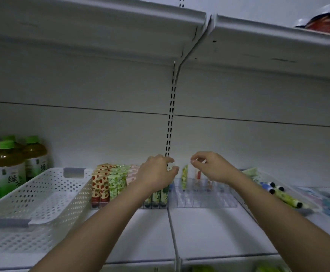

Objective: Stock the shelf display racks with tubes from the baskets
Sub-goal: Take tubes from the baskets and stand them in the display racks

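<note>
White perforated basket (42, 195) on the left sits bare of tubes as far as the view shows; the left display rack (105, 185) beside it is packed with upright tubes in strawberry, green and pink prints. Clear acrylic rack (203, 197) to its right holds only a few: a yellow-green tube (185, 176) stands upright near its back, with two or three pale ones beside it, too blurred to count.

Left hand (158, 174) reaches over the seam between the racks, fingers curled down toward the tube tops; whether it grips one is hidden, cannot tell. Right hand (211, 167) hovers above the clear rack, thumb and forefinger nearly pinched, nothing visible between them.

Right basket (266, 177), partly behind the right forearm, holds loose tubes (285, 197) lying flat, black caps showing.

Judgement: mid-stocking, left rack finished, clear rack barely started. Next move likely calls for the right hand to swing to the right basket, pick one tube, turn it cap-down and seat it in a vacant slot without knocking the yellow-green one.
</note>
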The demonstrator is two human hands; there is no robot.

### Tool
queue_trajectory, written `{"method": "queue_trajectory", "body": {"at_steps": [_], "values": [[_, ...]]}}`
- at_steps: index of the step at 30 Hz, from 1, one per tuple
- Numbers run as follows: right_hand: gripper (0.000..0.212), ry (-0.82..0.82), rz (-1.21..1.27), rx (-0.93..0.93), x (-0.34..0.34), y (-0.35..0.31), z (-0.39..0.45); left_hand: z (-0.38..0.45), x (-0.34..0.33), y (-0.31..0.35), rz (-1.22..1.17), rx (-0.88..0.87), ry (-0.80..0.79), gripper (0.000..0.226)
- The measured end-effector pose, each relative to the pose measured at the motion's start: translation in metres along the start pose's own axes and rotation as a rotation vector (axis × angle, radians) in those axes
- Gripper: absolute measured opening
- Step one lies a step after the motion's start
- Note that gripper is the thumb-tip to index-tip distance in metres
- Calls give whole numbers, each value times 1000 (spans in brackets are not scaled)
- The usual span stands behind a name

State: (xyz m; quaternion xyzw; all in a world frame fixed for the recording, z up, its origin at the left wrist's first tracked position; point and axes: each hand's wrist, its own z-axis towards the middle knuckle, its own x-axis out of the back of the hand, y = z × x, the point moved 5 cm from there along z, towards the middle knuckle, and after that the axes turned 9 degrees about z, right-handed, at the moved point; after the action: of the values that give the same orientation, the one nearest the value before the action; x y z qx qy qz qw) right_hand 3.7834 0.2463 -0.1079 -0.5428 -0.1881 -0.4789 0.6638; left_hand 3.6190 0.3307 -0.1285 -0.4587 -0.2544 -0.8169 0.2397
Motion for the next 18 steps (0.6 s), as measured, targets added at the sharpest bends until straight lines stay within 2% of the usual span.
{"method": "queue_trajectory", "body": {"at_steps": [4,10,18], "values": [[25,23,-97,-97,18,3,-30,-10,-7,18,-82,-38,-98,50],[24,76,-122,-216,41,31,-78,-8,-25,66,-125,-116,-108,39],[16,238,-117,-424,115,128,-128,20,-81,168,-289,-176,-140,39]]}}
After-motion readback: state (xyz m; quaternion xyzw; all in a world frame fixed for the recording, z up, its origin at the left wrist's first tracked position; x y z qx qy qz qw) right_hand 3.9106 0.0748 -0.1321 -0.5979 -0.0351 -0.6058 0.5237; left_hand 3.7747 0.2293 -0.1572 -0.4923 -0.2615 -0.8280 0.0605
